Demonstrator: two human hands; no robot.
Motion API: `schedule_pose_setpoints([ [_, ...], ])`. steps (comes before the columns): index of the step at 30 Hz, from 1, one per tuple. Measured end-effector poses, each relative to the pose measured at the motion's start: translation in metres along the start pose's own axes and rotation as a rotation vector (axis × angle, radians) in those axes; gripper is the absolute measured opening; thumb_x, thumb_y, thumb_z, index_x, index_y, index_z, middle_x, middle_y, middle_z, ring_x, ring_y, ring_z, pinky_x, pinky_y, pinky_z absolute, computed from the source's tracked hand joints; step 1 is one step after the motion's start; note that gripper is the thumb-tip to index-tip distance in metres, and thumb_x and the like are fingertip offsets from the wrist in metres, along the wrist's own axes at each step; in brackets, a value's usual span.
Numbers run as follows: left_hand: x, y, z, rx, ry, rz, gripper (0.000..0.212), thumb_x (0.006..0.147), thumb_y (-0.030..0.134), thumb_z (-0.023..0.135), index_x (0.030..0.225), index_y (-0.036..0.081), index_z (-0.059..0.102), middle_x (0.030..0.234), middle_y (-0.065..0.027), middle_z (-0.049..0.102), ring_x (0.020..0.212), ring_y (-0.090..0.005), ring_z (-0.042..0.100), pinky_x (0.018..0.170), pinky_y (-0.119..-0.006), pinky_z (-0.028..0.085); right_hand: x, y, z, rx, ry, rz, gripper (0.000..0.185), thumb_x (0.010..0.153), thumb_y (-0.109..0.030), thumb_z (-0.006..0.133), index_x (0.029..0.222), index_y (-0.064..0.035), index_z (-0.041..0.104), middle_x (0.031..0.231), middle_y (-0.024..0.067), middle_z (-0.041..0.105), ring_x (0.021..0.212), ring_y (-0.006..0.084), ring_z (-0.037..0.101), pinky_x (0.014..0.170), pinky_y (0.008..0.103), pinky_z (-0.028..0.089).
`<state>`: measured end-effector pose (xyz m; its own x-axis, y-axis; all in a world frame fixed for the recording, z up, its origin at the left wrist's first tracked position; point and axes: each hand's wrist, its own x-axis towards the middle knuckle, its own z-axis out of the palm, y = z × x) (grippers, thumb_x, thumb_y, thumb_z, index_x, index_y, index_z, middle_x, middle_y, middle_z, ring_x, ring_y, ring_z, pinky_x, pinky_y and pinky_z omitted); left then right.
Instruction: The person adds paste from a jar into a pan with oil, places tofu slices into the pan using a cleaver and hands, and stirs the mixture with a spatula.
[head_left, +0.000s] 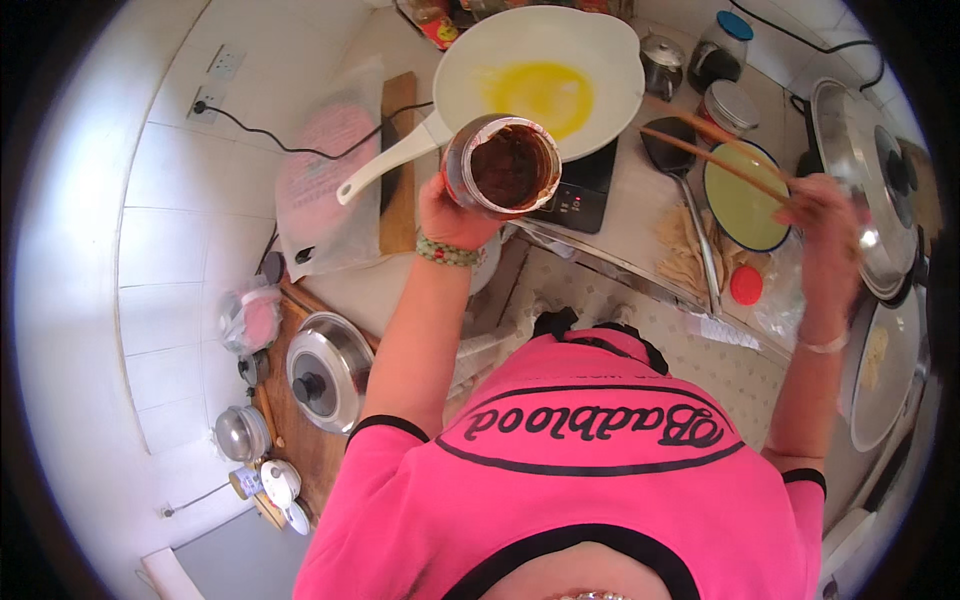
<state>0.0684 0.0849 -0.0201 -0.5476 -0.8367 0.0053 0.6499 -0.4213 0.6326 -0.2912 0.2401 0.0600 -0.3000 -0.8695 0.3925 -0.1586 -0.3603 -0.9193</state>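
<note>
My left hand grips a jar of dark reddish-brown paste, its open mouth tilted towards me. The jar is in front of the near rim of a white wok, which holds a pool of yellow liquid like oil or egg. At the right, my right hand holds a pair of wooden chopsticks, slightly blurred, with their tips pointing left towards the wok. Under the chopsticks stands a yellow-green enamel bowl with a dark rim. The wok sits over a black induction cooker.
A metal spatula lies on a tan cloth, with a red lid beside it. Jars stand behind. A large lidded pan is at the right. The wok's handle juts left over a cutting board, near a power cord.
</note>
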Motion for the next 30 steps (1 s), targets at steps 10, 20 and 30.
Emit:
schedule_pose_setpoints([
  [10, -0.003, 0.011, 0.001, -0.101, -0.211, 0.107, 0.076, 0.076, 0.046, 0.062, 0.137, 0.006, 0.043, 0.139, -0.0167, 0.046, 0.131, -0.0347, 0.041, 0.110, -0.051, 0.030, 0.037, -0.090, 0.107, -0.180, -0.503, -0.505, 0.019, 0.084, -0.006, 0.054, 0.098, 0.0032, 0.063, 0.085, 0.0133, 0.061, 0.077, 0.0201, 0.059, 0.068, 0.0281, 0.047],
  [20, -0.004, 0.023, 0.013, 0.152, -0.006, 0.168, 0.073, 0.079, 0.064, 0.050, 0.132, 0.014, 0.050, 0.132, -0.0112, 0.054, 0.121, -0.0320, 0.050, 0.101, -0.052, 0.041, 0.051, -0.072, 0.138, -0.041, -0.640, -0.526, 0.015, 0.081, 0.003, 0.055, 0.093, 0.0037, 0.063, 0.082, 0.0125, 0.062, 0.069, 0.0202, 0.059, 0.064, 0.0275, 0.047],
  [30, 0.003, 0.025, 0.025, 0.178, -0.104, 0.192, 0.083, 0.073, 0.062, 0.063, 0.137, 0.013, 0.045, 0.138, -0.0114, 0.048, 0.128, -0.0304, 0.044, 0.106, -0.049, 0.037, 0.047, -0.086, 0.127, -0.327, -0.656, -0.593, 0.017, 0.077, 0.008, 0.057, 0.092, 0.0028, 0.063, 0.083, 0.0129, 0.062, 0.070, 0.0263, 0.060, 0.064, 0.0297, 0.048],
])
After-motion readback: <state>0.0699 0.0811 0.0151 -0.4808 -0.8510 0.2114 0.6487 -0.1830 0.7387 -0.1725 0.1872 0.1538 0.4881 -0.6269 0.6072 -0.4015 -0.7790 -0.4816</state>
